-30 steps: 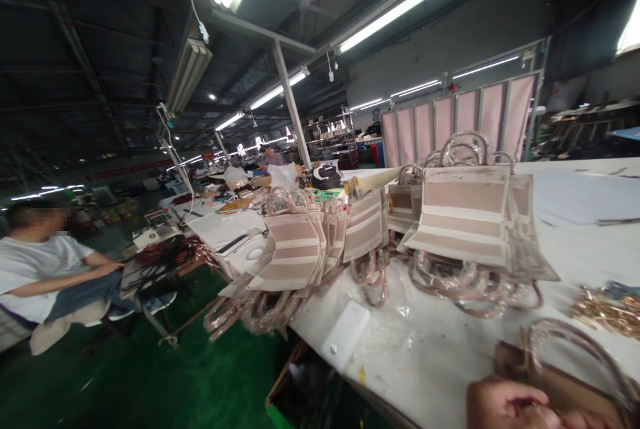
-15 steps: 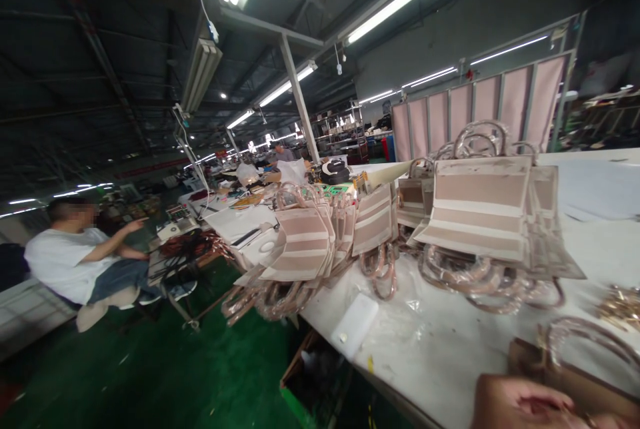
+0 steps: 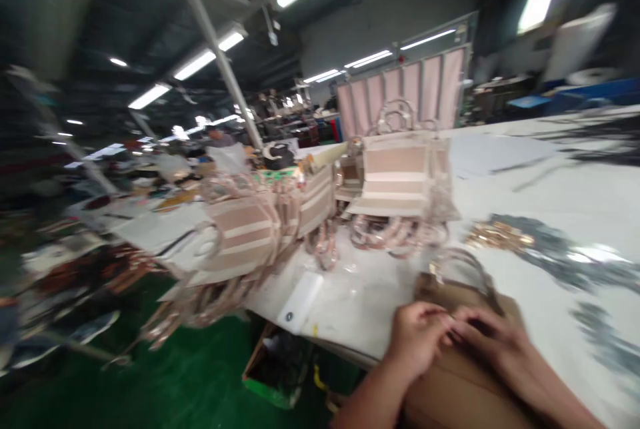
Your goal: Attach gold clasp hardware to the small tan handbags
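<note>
Both hands meet over a brown bag piece [image 3: 450, 386] at the table's near edge. A curved, plastic-wrapped handle [image 3: 463, 256] stands up behind my fingers. My left hand [image 3: 417, 339] is closed in a pinch, its fingertips against those of the other hand. My right hand [image 3: 493, 336] pinches at the same spot from the right. Whatever lies between the fingertips is too small and blurred to name. Beyond the hands sits a heap of gold-coloured metal pieces [image 3: 500, 236].
Striped beige bag panels with wrapped handles stand in a left stack [image 3: 245, 229] and a back stack [image 3: 395, 176]. A white box-shaped object [image 3: 304, 299] lies near the table edge. Dark grey strips [image 3: 565, 256] spread rightward. Below, a green-edged carton [image 3: 273, 376] rests on the floor.
My view has swung right, bringing both hands and the brown bag piece fully into sight. The seated person at the left has mostly left the view.
</note>
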